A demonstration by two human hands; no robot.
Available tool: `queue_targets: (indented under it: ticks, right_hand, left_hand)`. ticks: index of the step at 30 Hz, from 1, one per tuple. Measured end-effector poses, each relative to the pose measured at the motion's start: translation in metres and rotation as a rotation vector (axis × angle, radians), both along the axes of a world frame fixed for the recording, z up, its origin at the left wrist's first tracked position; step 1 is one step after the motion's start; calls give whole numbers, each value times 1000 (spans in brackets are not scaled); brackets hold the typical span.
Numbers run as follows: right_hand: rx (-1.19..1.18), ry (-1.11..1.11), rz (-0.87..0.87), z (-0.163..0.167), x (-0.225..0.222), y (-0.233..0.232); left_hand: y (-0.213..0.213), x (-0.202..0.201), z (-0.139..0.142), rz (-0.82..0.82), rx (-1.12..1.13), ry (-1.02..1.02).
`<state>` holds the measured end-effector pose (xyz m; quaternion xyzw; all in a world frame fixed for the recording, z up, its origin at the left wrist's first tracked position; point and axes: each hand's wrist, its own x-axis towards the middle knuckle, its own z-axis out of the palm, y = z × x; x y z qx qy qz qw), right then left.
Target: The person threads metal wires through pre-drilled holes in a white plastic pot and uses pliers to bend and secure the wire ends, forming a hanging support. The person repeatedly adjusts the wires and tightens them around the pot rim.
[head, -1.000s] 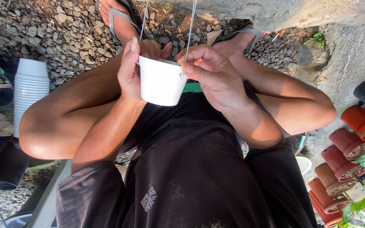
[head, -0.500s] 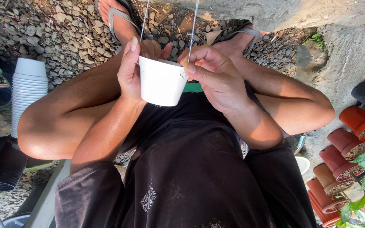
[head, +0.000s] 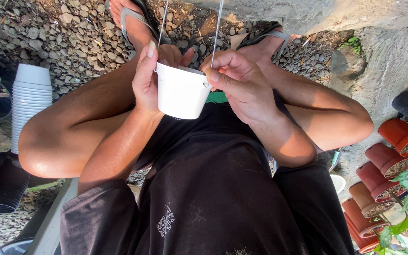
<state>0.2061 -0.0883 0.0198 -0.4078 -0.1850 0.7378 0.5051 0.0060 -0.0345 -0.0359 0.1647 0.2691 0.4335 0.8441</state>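
Between the two hands, above the lap: small white plastic pot point(head: 181, 94), smooth, matte, tapered round shape, rim uppermost, held clear of the black shorts point(head: 213, 189). Two thin grey wires point(head: 218, 28) rise straight from its rim, one at each side, out of the top of the view. Left hand point(head: 149, 78) wraps the pot's left wall, thumb up along the rim, fingers curled behind. Right hand point(head: 242, 85) is closed in a pinch at the right rim where one wire meets it; thumb and forefinger pressed together on the wire. Beyond the hands: feet in grey sandals point(head: 135, 21) on coarse gravel point(head: 48, 33). Left of the left hand: tall stack of white pots point(head: 30, 101). Right of the right hand: row of terracotta-coloured pots point(head: 393, 160), tipped sideways, leafy plant beside them.
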Motion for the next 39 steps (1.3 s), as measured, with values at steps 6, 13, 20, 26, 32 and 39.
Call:
queue_targets:
  ticks: [6,13,20,26,32,39]
  right_hand:
    - [68,-205,-3,3,-5,-2]
    - [192,-346,77,11,-9,-6]
    - [213,-611,99,20,-6,-5]
    - [315,-1013,189,21,-4,1]
    - [412,-1202,165,16,-12,4]
    - [448,-1396,220,8,-24,2]
  left_hand:
    - [-2,-1,-1,0,3,7]
    - [-2,-1,-3,13,12,-4]
    - [-11,3,-4,47,-18,27]
    - [-19,12,-10,-43,-198,402]
    - [-34,11,-3,-200,-162,532]
    - [-42,15,-3,-335,-82,509]
